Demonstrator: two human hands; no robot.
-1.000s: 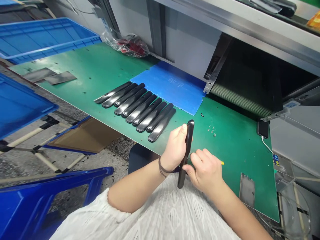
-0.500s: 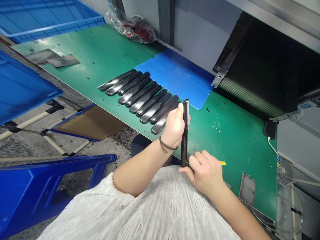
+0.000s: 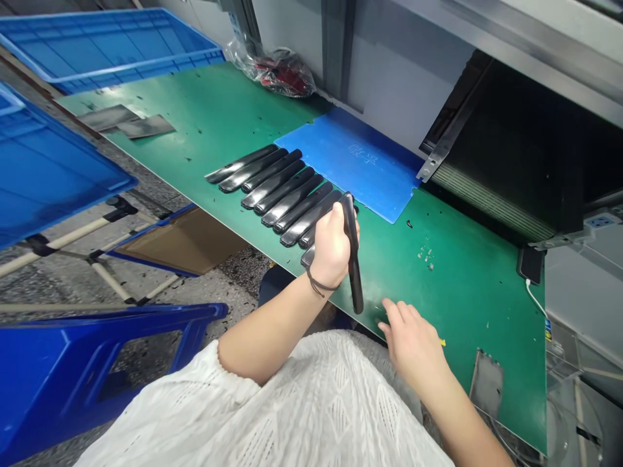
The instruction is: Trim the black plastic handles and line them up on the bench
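My left hand (image 3: 331, 245) is closed around a long glossy black plastic piece (image 3: 355, 269), held tilted above the table's near edge with its lower end toward me. To the right of that end is my right hand (image 3: 413, 340), apart from the piece, its fingers curled. A yellow end (image 3: 442, 342) of a thin tool juts out behind this hand; most of the tool is hidden in the grip. Several similar black pieces (image 3: 287, 194) lie side by side in a slanting row, left of my left hand, which hides part of the nearest ones.
A blue sheet (image 3: 360, 162) lies on the green table (image 3: 209, 107) behind the row. Metal plates (image 3: 148, 126) are at the far left, another plate (image 3: 488, 383) near right. Blue bins (image 3: 111, 48) flank the left end. A phone (image 3: 530, 264) sits at the right edge.
My right hand has drawn away from the lower end of the black piece. My left hand has tilted the piece, its lower end now leaning right. The view has shifted slightly.
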